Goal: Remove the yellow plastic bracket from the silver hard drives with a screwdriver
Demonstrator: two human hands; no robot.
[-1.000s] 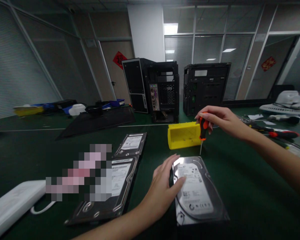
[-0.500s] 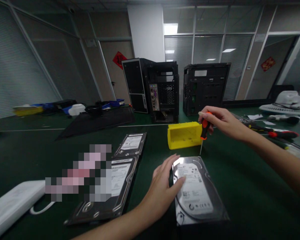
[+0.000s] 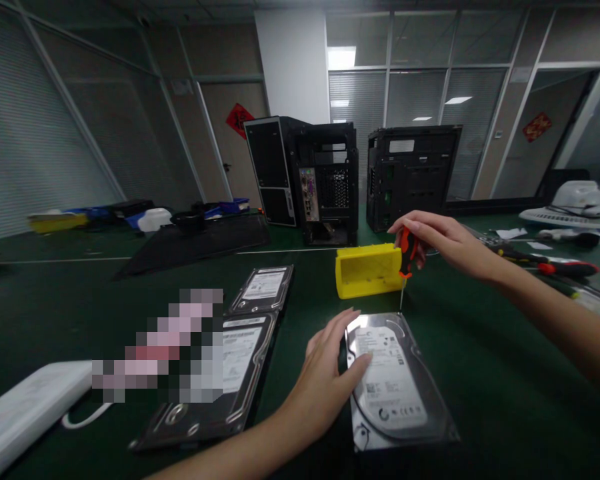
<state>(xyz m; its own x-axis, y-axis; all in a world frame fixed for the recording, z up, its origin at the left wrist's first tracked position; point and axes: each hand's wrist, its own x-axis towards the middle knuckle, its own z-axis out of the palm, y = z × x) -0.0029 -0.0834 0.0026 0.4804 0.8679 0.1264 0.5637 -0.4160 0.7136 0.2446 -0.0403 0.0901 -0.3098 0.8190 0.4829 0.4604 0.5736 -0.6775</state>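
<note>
A silver hard drive [image 3: 387, 377] with a white label lies flat on the green tabletop in front of me. My left hand [image 3: 327, 363] grips its left edge, fingers along the side and far corner, thumb on the label. My right hand [image 3: 427, 240] is closed around the handle of a red-and-black screwdriver [image 3: 407, 253]. The screwdriver stands nearly upright, its tip at the drive's far right corner. Whether a screw sits under the tip is too small to tell. Just behind the drive is a yellow plastic bin [image 3: 370, 292], partly behind the screwdriver.
Two more hard drives, a near one [image 3: 215, 417] and a far one [image 3: 263, 288], lie to the left, beside a white box-shaped object [image 3: 35, 400]. Computer cases [image 3: 330, 180] stand at the back. Tools with red handles [image 3: 565, 268] lie at right.
My right hand's fingers have shifted and turned on the screwdriver handle, whose tip stays at the drive's corner. My left hand and the drive have not moved.
</note>
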